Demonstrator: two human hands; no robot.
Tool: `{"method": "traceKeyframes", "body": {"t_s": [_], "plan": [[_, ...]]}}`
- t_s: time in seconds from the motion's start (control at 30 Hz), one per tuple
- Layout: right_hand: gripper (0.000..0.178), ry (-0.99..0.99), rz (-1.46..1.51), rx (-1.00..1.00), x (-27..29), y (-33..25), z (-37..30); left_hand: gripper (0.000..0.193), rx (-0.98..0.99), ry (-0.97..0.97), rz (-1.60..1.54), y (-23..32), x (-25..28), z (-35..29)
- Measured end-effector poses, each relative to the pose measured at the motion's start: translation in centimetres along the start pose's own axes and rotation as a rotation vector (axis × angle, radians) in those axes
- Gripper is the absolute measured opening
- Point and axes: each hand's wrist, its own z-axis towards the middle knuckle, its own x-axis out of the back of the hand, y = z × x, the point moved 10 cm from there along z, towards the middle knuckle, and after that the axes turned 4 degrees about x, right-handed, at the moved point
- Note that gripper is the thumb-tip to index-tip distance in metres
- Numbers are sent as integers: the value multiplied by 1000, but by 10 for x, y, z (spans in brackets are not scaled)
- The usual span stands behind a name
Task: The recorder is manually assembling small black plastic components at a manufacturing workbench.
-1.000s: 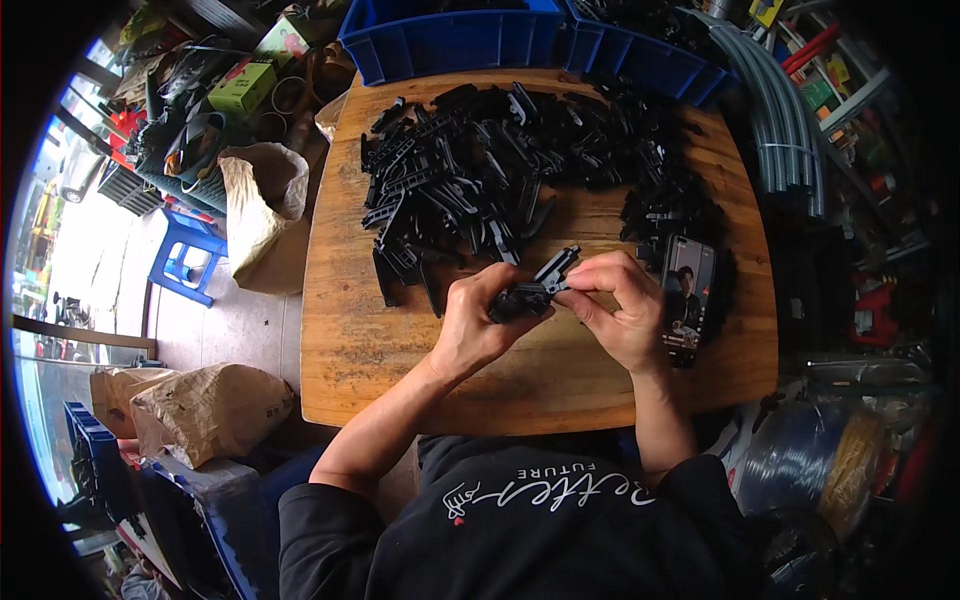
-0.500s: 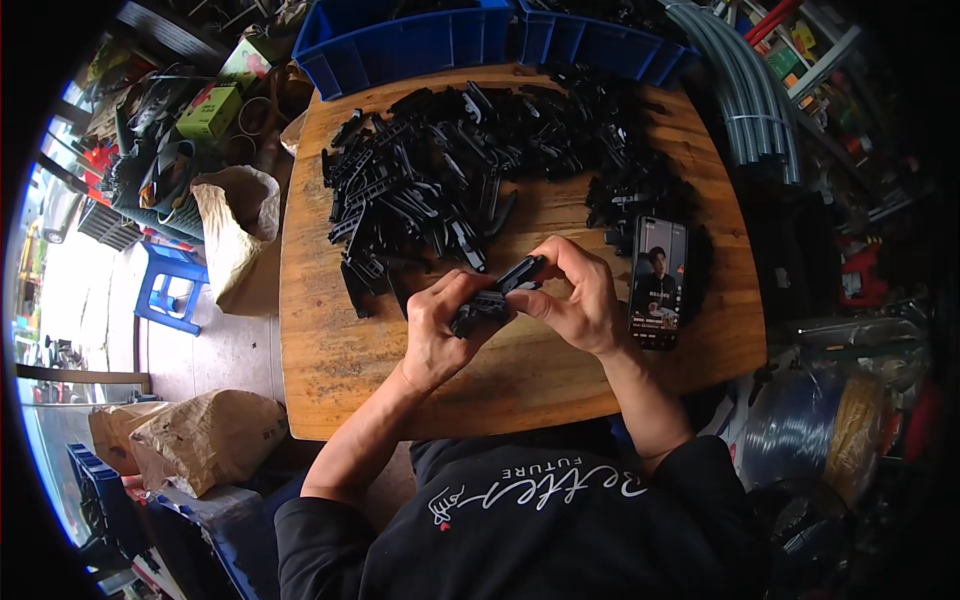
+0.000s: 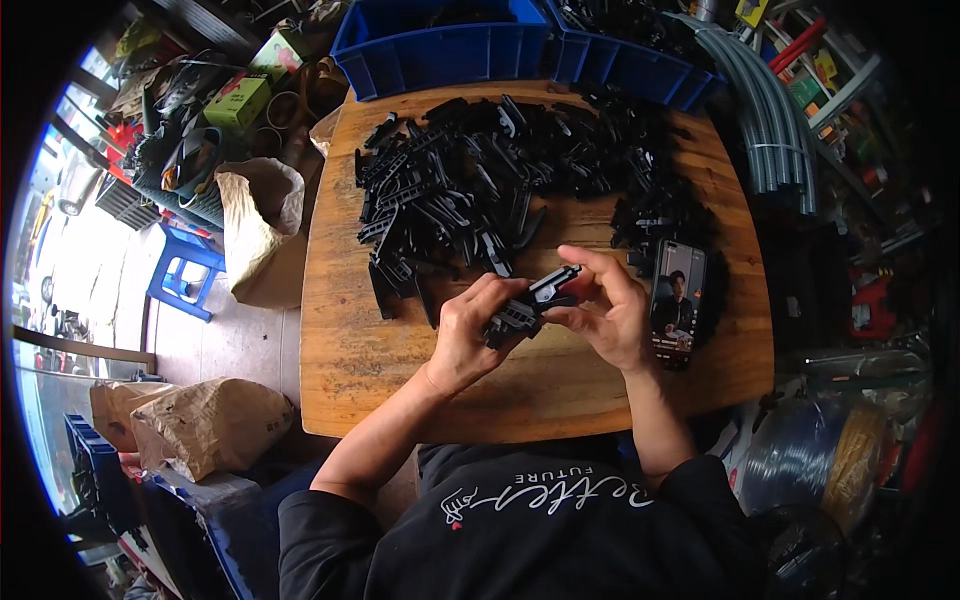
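Your left hand [image 3: 466, 328] clasps the black parts [image 3: 516, 318] over the table [image 3: 560, 400], their long axis running near-left to far-right; your right hand [image 3: 614, 318], thumb and forefinger parted, is nearer the far end, contact unclear.

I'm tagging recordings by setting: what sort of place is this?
Probably a small workshop or storeroom: black parts lie heaped on a wooden table, blue bins stand along its far edge, and bundled grey pipes show at right.
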Motion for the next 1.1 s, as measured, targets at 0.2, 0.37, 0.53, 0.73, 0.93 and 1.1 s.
{"method": "traceKeyframes", "body": {"t_s": [0.2, 0.37, 0.53, 0.73, 0.93, 1.1], "plan": [[64, 55, -83, 156, -1, -9, -2, 44, -23, 13, 41, 4, 3, 1], [58, -19, 16, -77, -4, 8, -1, 49, -44, -23, 107, 3, -1, -2], [54, -14, 38, -117, -2, 15, -2, 47, -51, -48, 191, 9, -2, 0], [53, -28, -64, -162, -6, 13, 1, 43, 11, -23, 111, -1, 0, 1], [36, 61, -439, 410, -7, -43, -2, 38, 21, 7, 57, 0, 0, 2], [23, 85, -295, 174, 0, -24, 2, 34, 15, 0, 88, 1, -3, 1]]}}
